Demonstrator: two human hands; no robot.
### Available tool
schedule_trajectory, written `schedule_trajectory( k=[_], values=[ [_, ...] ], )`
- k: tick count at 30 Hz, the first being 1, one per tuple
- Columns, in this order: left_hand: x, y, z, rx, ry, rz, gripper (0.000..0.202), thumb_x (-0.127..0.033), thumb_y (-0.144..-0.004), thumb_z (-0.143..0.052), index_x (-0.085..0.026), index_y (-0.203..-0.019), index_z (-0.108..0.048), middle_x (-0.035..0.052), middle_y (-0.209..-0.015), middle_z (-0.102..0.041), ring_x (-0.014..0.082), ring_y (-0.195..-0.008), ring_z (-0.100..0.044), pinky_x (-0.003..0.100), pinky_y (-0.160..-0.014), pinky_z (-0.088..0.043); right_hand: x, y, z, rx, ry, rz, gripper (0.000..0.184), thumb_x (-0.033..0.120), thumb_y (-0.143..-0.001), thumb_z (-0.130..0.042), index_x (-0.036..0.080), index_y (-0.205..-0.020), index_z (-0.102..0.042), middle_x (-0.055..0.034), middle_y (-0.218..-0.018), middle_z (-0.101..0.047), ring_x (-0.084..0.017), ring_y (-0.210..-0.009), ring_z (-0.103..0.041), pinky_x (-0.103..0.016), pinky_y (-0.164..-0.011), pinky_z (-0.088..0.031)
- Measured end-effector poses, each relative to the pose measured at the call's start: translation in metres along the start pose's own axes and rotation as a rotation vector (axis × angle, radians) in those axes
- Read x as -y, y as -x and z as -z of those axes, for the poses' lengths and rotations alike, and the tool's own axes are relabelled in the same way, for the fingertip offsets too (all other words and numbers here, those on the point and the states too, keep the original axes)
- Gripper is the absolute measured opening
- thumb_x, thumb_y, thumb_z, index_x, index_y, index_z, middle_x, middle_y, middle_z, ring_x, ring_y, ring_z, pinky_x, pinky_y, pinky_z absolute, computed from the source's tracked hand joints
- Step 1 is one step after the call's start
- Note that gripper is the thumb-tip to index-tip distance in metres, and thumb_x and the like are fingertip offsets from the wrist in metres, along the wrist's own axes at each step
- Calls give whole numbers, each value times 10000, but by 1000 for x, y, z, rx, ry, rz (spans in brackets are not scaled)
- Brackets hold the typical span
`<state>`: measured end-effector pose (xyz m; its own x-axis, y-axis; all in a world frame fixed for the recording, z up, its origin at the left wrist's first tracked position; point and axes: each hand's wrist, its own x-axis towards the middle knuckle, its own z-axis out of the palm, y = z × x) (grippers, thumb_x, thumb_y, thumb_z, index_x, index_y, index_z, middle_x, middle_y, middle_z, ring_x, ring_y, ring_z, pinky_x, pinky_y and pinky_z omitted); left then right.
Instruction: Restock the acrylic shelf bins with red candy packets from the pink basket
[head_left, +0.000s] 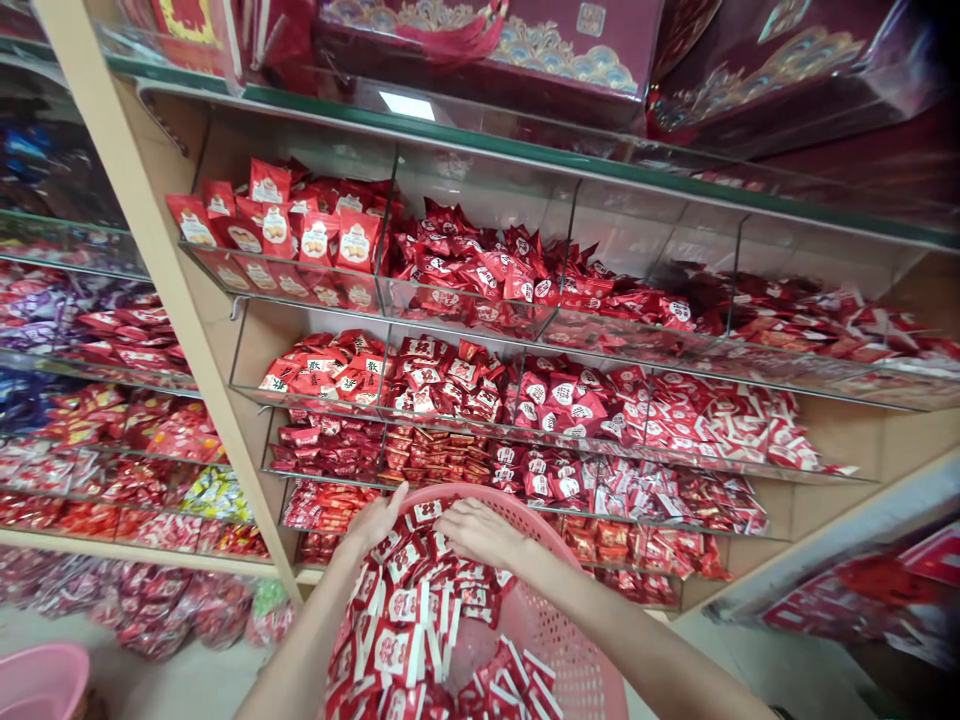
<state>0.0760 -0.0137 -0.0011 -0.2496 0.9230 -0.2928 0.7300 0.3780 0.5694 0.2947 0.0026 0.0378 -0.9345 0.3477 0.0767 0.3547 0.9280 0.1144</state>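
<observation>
A pink plastic basket with a perforated wall is at the bottom middle, tilted towards the shelves. Inside it lie many small red-and-white wrapped candies. My left hand is closed on the basket's left rim, thumb pointing up along the edge. My right hand reaches into the basket near its far side. Its fingers curl down over the wrapped candies there, and the fingertips are partly hidden among them. Part of the basket's floor shows between two heaps of candies.
Glass shelves with clear dividers hold red packets in rows ahead. Large maroon boxes stand on the top shelf. A wooden upright separates another candy rack at left. Bagged candies and a pink tub are on the floor.
</observation>
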Motion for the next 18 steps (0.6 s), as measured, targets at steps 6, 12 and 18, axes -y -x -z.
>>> schedule_trajectory(
  k=[6,12,18],
  values=[
    [3,-2,-2,10,15,-6,962,-800,-693,-61,-111,-1010,-653,209,-1107,-624,346,-1077,-551,399,-887,-399,3,8,-20,-72,32,-28,180,249,-904,-423,203,-1002,-567,-41,-1007,-583,-174,-947,-508,-315,-866,-389],
    [4,-5,-4,-18,-3,3,918,-768,-726,-89,-113,-1052,-644,184,-1129,-621,325,-1088,-553,369,-866,-421,-1,17,-29,-132,-7,-29,271,380,-879,-472,209,-1080,-534,-37,-1040,-561,-177,-974,-487,-304,-865,-384],
    [5,-5,-5,-43,-16,14,902,-756,-735,-123,-94,-1062,-641,195,-1118,-623,323,-1068,-567,369,-849,-436,-1,7,-34,-145,9,-54,185,340,-866,-510,208,-988,-554,-24,-954,-566,-167,-910,-493,-294,-815,-389]
  ],
)
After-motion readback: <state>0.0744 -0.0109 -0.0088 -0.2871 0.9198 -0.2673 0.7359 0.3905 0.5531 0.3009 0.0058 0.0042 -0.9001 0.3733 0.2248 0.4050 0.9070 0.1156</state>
